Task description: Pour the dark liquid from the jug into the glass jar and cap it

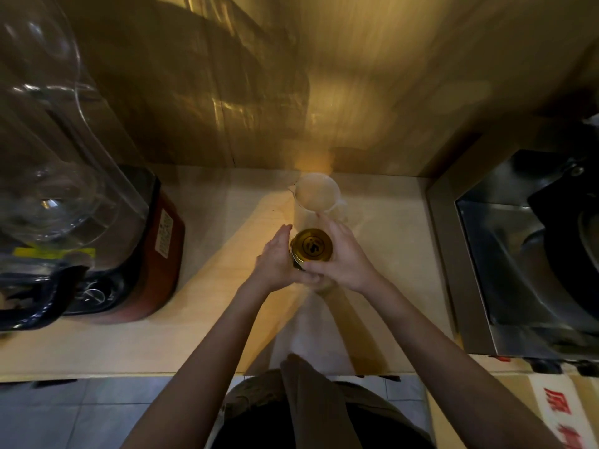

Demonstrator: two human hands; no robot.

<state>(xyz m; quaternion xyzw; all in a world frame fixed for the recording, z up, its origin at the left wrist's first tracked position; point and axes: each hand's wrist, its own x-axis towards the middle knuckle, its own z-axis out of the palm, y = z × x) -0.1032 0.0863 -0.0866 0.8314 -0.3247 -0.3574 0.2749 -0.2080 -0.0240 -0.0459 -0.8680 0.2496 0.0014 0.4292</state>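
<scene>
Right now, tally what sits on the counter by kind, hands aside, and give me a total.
Glass jar with gold cap: 1
Clear jug: 1
Blender with red base: 1
White cloth: 1
Total: 4

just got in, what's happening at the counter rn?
A person stands at the counter with both hands around a glass jar. A gold lid sits on the jar's top. The left hand steadies the jar's side, and the right hand wraps around the lid, so this looks like the capping step. The jug stands upright just behind the jar, apart from both hands, and looks empty. A blender sits off to the left.
</scene>
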